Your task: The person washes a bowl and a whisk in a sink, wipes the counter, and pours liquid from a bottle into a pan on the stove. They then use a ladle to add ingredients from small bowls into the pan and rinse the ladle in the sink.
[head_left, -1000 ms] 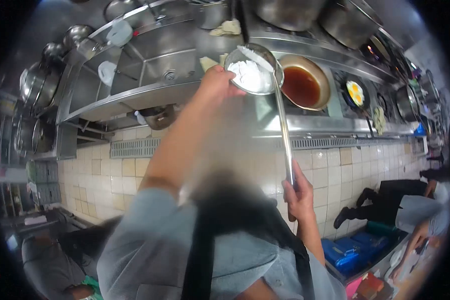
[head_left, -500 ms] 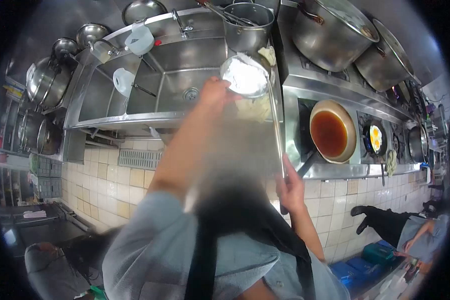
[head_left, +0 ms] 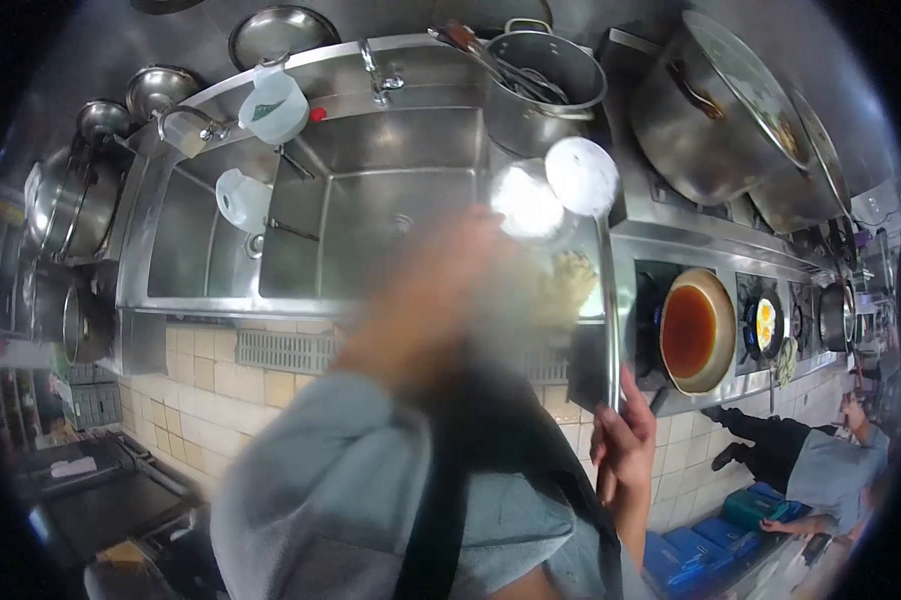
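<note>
My left hand [head_left: 470, 250] is blurred as it holds a metal bowl [head_left: 528, 203] of white powder over the right edge of the steel sink [head_left: 390, 190]. My right hand [head_left: 622, 440] grips the long handle of a ladle [head_left: 582, 175]. The ladle's scoop is heaped with white powder and hangs just right of the bowl, in front of a tall pot of utensils [head_left: 540, 85]. A pan of dark brown liquid [head_left: 697, 330] sits on the burner to the right of the ladle handle.
A small pan with a fried egg [head_left: 767, 322] sits past the brown pan. Two large lidded pots [head_left: 720, 110] stand at the back right. Bowls and pots [head_left: 80, 200] crowd the left of the sink. Another person [head_left: 820, 460] crouches on the tiled floor at right.
The ladle has lifted out of the bowl with a scoop of powder and now sits to the bowl's right. The view has shifted, moving the sink and stove rightward and down.
</note>
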A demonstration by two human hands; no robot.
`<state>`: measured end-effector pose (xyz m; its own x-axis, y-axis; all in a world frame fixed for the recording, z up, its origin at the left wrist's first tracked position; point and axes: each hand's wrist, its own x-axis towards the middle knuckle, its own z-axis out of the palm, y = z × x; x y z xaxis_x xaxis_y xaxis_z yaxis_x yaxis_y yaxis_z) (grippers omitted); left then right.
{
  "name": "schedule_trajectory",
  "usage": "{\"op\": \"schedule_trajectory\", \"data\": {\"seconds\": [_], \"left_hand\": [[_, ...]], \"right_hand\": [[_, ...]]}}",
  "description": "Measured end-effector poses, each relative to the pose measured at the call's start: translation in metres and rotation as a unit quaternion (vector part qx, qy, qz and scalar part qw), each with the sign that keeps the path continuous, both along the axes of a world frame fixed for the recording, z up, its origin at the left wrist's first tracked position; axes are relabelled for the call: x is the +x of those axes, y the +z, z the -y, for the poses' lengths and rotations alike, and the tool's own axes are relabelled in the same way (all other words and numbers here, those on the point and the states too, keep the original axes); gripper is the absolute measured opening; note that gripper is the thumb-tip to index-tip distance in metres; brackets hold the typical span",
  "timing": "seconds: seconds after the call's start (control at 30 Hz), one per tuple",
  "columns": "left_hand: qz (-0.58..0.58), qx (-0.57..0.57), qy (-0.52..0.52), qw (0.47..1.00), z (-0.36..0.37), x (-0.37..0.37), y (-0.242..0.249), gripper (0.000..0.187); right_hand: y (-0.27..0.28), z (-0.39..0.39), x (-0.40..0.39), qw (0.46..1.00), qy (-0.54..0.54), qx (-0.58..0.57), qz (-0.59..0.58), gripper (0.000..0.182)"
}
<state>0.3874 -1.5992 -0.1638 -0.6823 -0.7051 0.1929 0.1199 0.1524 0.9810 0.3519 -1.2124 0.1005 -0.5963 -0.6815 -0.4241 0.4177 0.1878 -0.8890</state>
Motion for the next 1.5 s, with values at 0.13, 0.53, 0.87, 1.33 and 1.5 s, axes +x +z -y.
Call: {"op": "schedule_trajectory", "data": {"seconds": [0.13, 0.53, 0.87, 1.33, 1.5], "left_hand": [[0.129, 0.055, -0.103, 0.985, 0.053, 0.020, 0.044, 0.066], [-0.098, 0.318, 0.021, 0.943, 0.360, -0.006, 0.034, 0.050], [-0.224, 0.399, 0.144, 0.878, 0.316, -0.023, 0.045, 0.051], [0.117, 0.294, -0.100, 0.943, 0.250, 0.038, 0.076, 0.035], [0.097, 0.309, -0.089, 0.942, 0.247, 0.048, 0.109, 0.028]], "right_hand": [[0.019, 0.037, 0.041, 0.997, -0.059, -0.010, 0.048, 0.062], [0.049, 0.174, 0.096, 0.988, -0.060, 0.080, 0.121, 0.063], [0.019, 0.222, 0.094, 0.980, -0.019, 0.032, 0.197, 0.062], [0.001, 0.257, 0.107, 0.955, 0.003, -0.033, 0.296, 0.056], [0.027, 0.265, 0.113, 0.948, 0.005, -0.045, 0.314, 0.052]]}}
